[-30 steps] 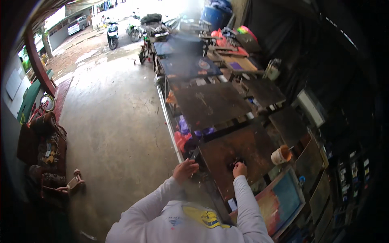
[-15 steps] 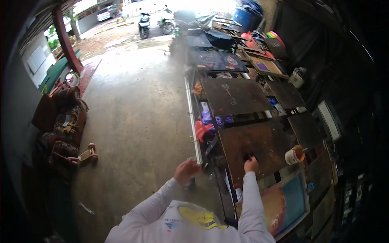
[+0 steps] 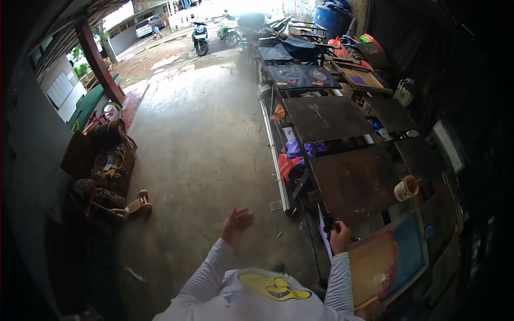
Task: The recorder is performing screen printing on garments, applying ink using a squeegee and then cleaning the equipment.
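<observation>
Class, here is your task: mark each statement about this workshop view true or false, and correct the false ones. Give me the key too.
1. The right hand holds a small dark object. True.
2. The left hand is clenched around a tool. False: it is open, with nothing visible in it.
3. The framed panel has blue on its right part and tan on its left. True.
4. The pail lies on the floor beside the armchair. False: it stands by the right edge of a brown board.
5. The armchair is on the person's right. False: it is on the left.
6. A blue drum stands beyond the boards. True.
</observation>
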`<state>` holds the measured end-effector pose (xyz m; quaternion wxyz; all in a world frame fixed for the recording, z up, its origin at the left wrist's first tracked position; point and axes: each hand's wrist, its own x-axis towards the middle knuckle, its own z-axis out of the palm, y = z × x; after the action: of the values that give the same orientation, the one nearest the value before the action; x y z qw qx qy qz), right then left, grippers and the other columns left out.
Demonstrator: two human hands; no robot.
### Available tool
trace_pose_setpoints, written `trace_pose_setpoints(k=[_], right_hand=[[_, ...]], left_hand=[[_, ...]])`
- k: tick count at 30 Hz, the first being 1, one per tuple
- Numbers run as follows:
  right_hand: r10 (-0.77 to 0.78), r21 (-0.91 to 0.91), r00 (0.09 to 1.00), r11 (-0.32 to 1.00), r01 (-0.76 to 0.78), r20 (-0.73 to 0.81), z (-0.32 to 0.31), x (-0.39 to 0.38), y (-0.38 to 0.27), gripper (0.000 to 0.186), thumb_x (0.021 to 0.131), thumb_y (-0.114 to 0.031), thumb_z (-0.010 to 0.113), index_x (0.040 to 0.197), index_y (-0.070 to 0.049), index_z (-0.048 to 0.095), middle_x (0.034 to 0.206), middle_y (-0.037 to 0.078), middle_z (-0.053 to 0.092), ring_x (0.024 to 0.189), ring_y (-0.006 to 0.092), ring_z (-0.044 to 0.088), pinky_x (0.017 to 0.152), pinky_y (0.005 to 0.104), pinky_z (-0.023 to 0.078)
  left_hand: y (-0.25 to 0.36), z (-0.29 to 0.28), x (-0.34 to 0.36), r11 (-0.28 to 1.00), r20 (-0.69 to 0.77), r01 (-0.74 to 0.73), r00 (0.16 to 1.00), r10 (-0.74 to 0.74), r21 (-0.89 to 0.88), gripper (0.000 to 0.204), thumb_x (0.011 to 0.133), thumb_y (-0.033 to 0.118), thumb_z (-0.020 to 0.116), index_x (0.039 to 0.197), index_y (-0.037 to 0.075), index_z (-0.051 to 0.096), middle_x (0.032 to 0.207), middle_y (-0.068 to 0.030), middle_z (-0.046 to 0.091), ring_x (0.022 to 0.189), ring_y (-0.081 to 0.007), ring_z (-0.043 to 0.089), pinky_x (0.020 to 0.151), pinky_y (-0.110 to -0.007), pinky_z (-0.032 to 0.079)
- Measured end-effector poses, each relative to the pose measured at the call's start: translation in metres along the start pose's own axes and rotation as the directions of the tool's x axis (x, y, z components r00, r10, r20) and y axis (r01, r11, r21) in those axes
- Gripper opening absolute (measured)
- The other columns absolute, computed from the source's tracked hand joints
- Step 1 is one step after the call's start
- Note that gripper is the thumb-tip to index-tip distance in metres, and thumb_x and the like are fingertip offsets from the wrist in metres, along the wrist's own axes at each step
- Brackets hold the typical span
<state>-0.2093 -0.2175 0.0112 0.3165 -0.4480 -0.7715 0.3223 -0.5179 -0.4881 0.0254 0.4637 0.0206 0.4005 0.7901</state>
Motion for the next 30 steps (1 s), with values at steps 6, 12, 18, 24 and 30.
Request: trace_pose_setpoints(k=[6, 12, 18, 24, 30], right_hand=[[-0.028, 0.33, 0.995, 0.944, -0.007, 0.1, 0.065, -0.015, -0.111, 0.013, 0.088, -0.009, 0.064, 0.096, 0.002, 0.063, 0.08, 0.003, 0.065, 0.074, 0.0124, 0.061, 0.067, 0.0295, 0.049], [-0.181, 0.655, 0.913, 0.746, -0.115, 0.366, 0.162, -0.014, -0.276, 0.01, 0.093, -0.003, 0.06, 0.102, 0.0, 0.064, 0.088, 0.002, 0.066, 0.078, 0.0065, 0.061, 0.069, 0.0223, 0.048], [-0.246, 0.825, 0.788, 0.15, -0.544, 0.564, 0.257, -0.011, -0.361, 0.022, 0.095, -0.003, 0.05, 0.113, 0.002, 0.061, 0.108, 0.011, 0.069, 0.098, 0.0217, 0.068, 0.088, 0.0343, 0.057], [0.02, 0.703, 0.708, -0.133, -0.698, 0.706, 0.295, -0.011, -0.369, 0.023, 0.097, -0.005, 0.048, 0.113, 0.0, 0.063, 0.108, 0.011, 0.069, 0.099, 0.0238, 0.068, 0.087, 0.0388, 0.059], [0.004, 0.782, 0.887, 0.469, -0.41, 0.462, 0.278, -0.015, -0.358, 0.023, 0.094, 0.001, 0.049, 0.112, 0.001, 0.062, 0.104, 0.009, 0.069, 0.094, 0.0203, 0.069, 0.081, 0.0316, 0.061]], left_hand=[[0.134, 0.024, -0.011, 0.968, 0.196, -0.081, 0.972, 0.129, -0.237, 0.079, 0.095, 0.066, 0.044, 0.144, 0.004, 0.044, 0.136, -0.0198, 0.056, 0.125, -0.0321, 0.055, 0.11, -0.044, 0.04], [0.238, 0.004, -0.041, 0.96, 0.274, -0.24, 0.923, 0.271, -0.142, 0.077, 0.098, 0.064, 0.034, 0.148, 0.005, 0.035, 0.145, -0.0248, 0.047, 0.137, -0.0342, 0.043, 0.112, -0.044, 0.035], [0.281, -0.067, -0.06, 0.935, 0.191, -0.343, 0.916, 0.354, -0.088, 0.081, 0.098, 0.065, 0.035, 0.148, 0.001, 0.034, 0.144, -0.0281, 0.045, 0.135, -0.0372, 0.046, 0.112, -0.046, 0.037], [0.294, -0.109, -0.049, 0.962, 0.142, -0.253, 0.954, 0.266, -0.099, 0.082, 0.097, 0.065, 0.036, 0.149, 0.001, 0.031, 0.145, -0.0268, 0.045, 0.136, -0.0362, 0.045, 0.113, -0.044, 0.036], [0.264, -0.07, 0.009, 0.993, 0.469, -0.108, 0.88, 0.07, 0.054, 0.075, 0.101, 0.059, 0.031, 0.152, 0.004, 0.026, 0.147, -0.0234, 0.044, 0.14, -0.0308, 0.041, 0.116, -0.04, 0.029]])
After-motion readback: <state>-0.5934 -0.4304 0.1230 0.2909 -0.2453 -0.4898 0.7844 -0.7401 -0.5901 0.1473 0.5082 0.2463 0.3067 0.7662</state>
